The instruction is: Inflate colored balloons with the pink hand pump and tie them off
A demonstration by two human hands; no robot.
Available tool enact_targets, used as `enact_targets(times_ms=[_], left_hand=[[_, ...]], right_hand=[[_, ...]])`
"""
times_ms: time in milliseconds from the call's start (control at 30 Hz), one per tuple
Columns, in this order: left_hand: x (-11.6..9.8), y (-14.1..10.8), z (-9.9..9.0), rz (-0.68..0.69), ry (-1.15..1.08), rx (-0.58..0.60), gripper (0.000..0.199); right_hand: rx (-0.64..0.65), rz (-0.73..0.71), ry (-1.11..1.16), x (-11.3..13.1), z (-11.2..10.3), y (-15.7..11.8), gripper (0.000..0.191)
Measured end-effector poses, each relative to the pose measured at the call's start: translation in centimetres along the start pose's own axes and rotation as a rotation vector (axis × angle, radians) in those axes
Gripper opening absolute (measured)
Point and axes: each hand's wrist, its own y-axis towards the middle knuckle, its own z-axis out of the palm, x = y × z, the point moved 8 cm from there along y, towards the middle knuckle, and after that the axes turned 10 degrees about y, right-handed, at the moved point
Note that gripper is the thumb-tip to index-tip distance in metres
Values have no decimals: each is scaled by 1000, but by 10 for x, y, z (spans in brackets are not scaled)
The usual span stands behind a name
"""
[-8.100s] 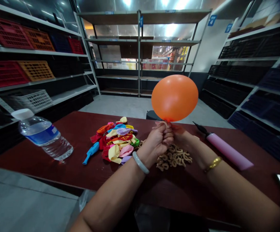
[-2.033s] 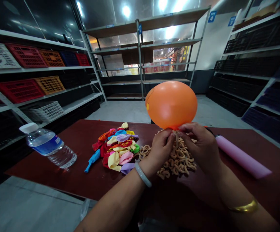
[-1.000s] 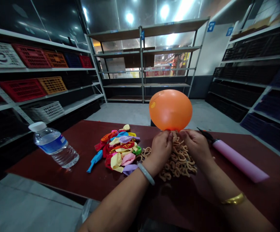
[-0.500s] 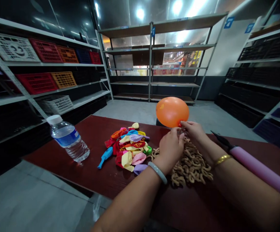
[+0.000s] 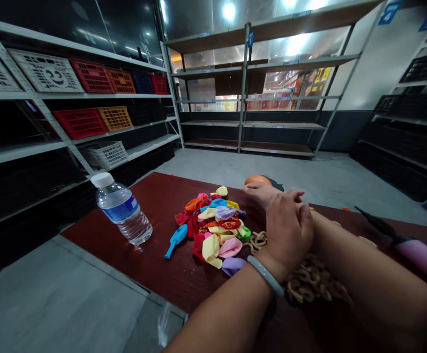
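Note:
The inflated orange balloon [image 5: 256, 180] shows only its upper part, low at the table's far edge, in front of a dark object [image 5: 277, 185]. Over its near side reaches my right hand [image 5: 260, 192], fingers stretched out and apparently not gripping it. My left hand [image 5: 286, 225] is above the table, crossing in front of my right wrist. Its thumb and fingers are apart, with nothing visible between them; the palm side is hidden. Below the hands lies a heap of brown curled pieces [image 5: 314, 279], partly covered by my forearms. Deflated coloured balloons [image 5: 213, 225] are piled just left.
A water bottle [image 5: 123, 208] stands on the left of the dark red table [image 5: 136, 274]. A pink hand pump [image 5: 421, 255] with a black nozzle lies at the right. Beyond are shelving racks [image 5: 243, 88] and plastic crates [image 5: 79, 122].
The orange balloon has dropped lower at the far table edge. My right hand has moved forward and left with it. My left hand has come away from the balloon and shifted right.

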Motion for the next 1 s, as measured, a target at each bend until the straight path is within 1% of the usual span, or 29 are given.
enact_targets(times_ms=[33,100,133,167,200,267,333,367,433,500,533,567,600,667,733,767,800,833,867,933,1000], left_hand=[[-1,1,-4,11,-15,-34,25],[-1,3,-11,19,-30,-86,23],[-1,4,-13,17,-31,-102,24],[0,4,-14,11,-30,-110,24],[1,4,-15,6,-26,-112,24],[2,4,-14,-1,-17,-103,25],[3,4,-12,2,-11,-93,26],[3,3,-11,6,-10,-92,26],[4,4,-12,10,-12,-102,26],[7,6,-16,-4,-1,-147,26],[9,7,-19,-21,12,-179,27],[13,8,-22,-49,27,-213,29],[19,9,-25,-94,42,-246,33],[35,9,-27,-226,58,-280,47],[54,7,-21,-398,32,-255,64],[63,5,-14,-474,-10,-217,70],[69,3,-4,-533,-76,-153,73],[73,1,9,-571,-155,-66,74],[74,-2,23,-582,-230,29,72],[67,-9,48,-555,-335,206,60],[57,-19,66,-539,-400,347,40]], right_hand=[[-17,-19,-12,10,4,-16,38],[-157,-140,-113,45,0,-46,46],[-213,-184,-146,63,-2,-60,50],[-263,-197,-157,79,-5,-71,53],[-296,-188,-148,93,-8,-79,55],[-321,-182,-88,117,-12,-90,57],[-328,-178,-2,129,-15,-94,58],[-330,-171,39,130,-16,-93,58],[-317,-124,114,121,-18,-82,54],[-218,-7,216,101,-17,-55,48],[-117,77,287,88,-14,-38,42],[54,174,388,76,-8,-22,36],[145,199,439,69,-11,-7,33],[249,224,515,56,-28,13,34],[353,263,734,47,-48,14,38],[381,286,847,43,-59,9,38],[389,310,942,39,-70,1,38],[373,335,1001,34,-81,-8,37],[343,359,1013,29,-91,-18,36],[279,408,984,18,-107,-36,33],[226,436,942,9,-116,-51,32]])
